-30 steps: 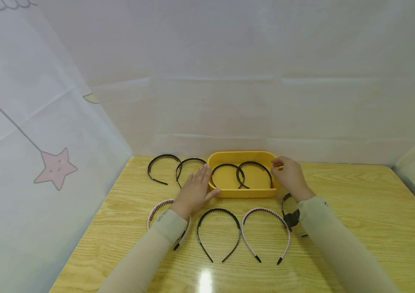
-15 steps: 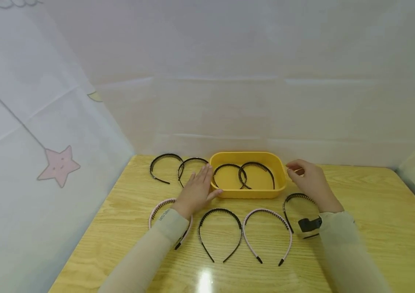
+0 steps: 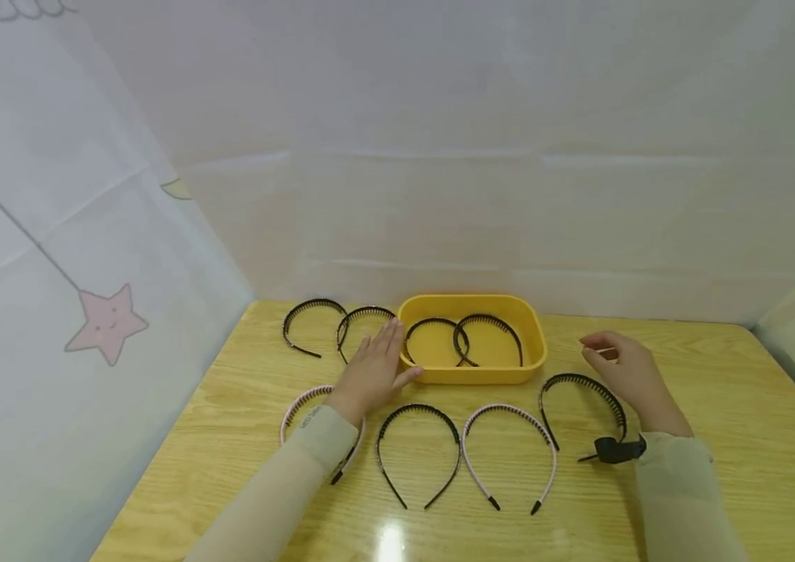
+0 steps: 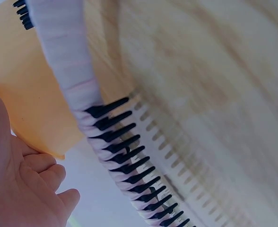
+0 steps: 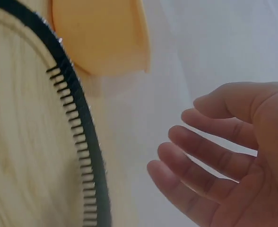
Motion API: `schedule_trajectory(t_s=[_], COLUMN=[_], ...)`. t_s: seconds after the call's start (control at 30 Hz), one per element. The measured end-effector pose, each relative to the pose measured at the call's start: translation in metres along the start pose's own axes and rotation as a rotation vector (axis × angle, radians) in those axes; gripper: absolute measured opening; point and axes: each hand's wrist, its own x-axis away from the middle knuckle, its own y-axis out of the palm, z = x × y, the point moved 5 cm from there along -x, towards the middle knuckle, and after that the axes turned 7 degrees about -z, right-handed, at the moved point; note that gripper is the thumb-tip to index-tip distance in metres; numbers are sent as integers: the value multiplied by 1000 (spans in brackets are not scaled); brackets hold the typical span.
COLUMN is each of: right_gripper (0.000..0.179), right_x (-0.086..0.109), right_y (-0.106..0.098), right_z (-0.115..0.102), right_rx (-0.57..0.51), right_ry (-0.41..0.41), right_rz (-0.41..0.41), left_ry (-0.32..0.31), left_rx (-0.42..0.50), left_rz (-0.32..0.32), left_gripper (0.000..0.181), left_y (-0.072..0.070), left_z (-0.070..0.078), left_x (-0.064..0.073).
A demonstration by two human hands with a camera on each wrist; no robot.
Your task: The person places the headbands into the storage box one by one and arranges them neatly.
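Observation:
My left hand [image 3: 370, 373] lies with straight fingers against the left end of a yellow plastic bin [image 3: 474, 375], its thumb at the front rim. Two black toothed headbands, one on the left [image 3: 432, 321] and one on the right [image 3: 491, 318], overlap inside that bin. Off to the bin's right, my right hand [image 3: 632, 378] hovers with loosely bent fingers and holds nothing. Below it lies a black headband [image 3: 583, 379], partly covered by the black wrist camera. The right wrist view shows the same headband [image 5: 89, 142] apart from the fingers.
In front of the bin lie a black headband [image 3: 420, 407] and a pink headband [image 3: 553, 460]. Another pink headband [image 3: 296, 406] is partly under my left forearm. Two overlapping black headbands [image 3: 313, 303] lie at the back left. A pale cloth wall [image 3: 397, 218] stands behind the wooden table [image 3: 720, 437].
My right hand has moved away from the bin's right end, rightward and slightly toward me, uncovering the right black headband. The left hand stays against the bin.

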Motion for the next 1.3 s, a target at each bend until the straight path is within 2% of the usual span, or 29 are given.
schedule_trajectory(t_s=[0.1, 0.23, 0.37, 0.6, 0.9, 1.3], right_gripper=[42, 42, 41, 42, 40, 24], right_x=[3, 4, 1, 1, 6, 4], right_y=[1, -1, -2, 6, 3, 3], right_z=[13, 25, 31, 42, 53, 56], right_rx=[28, 56, 70, 108, 97, 93], right_ry=[19, 47, 64, 152, 215, 203], right_rz=[-34, -65, -74, -162, -247, -262], left_ry=[1, 13, 9, -8, 10, 2], left_rx=[5, 6, -10, 8, 18, 2], left_rz=[-13, 1, 28, -16, 0, 21], left_gripper=[91, 91, 91, 90, 90, 90], left_y=[2, 0, -4, -4, -3, -2], left_z=[1, 1, 0, -1, 0, 0], left_x=[1, 1, -1, 1, 1, 0])
